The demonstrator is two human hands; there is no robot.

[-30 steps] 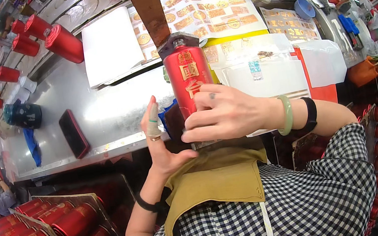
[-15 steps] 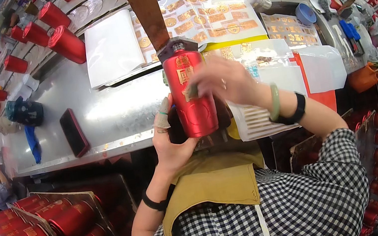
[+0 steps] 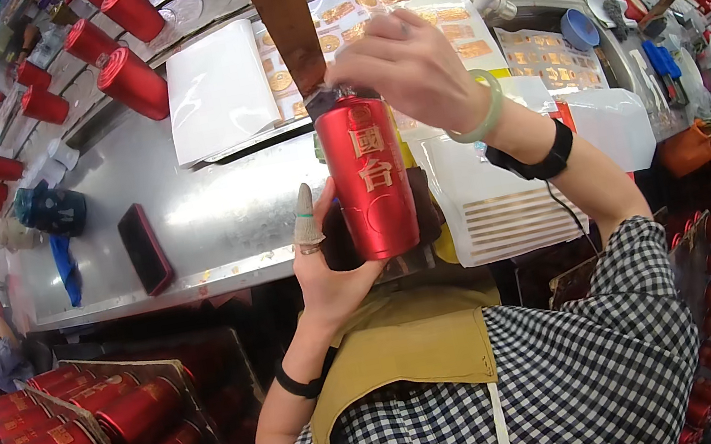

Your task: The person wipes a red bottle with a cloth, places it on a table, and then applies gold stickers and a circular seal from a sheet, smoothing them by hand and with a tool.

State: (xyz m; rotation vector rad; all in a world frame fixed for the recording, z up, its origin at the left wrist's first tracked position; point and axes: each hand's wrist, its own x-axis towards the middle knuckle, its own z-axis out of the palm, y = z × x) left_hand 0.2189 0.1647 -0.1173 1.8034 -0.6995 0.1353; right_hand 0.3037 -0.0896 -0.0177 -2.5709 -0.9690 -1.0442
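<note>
left hand (image 3: 326,270) fingers wrapped red canister (image 3: 370,179), upright | right hand (image 3: 405,70) fingers pinched its top | metal surface (image 3: 221,212) behind

Single view: head-worn fisheye camera, left of pair, looking steeply down and forward over wearer's chest. Checked shirt and tan apron (image 3: 408,355) fill lower frame, very near lens. Left hand (image 3: 326,270) and right hand (image 3: 410,70) sit close at centre, around red canister (image 3: 370,179). Steel workbench (image 3: 212,219) lies beyond, near; straight edges bow toward dark circular rim. Crate of red canisters (image 3: 99,438) at lower left, below bench. No second view for overlap.
</note>
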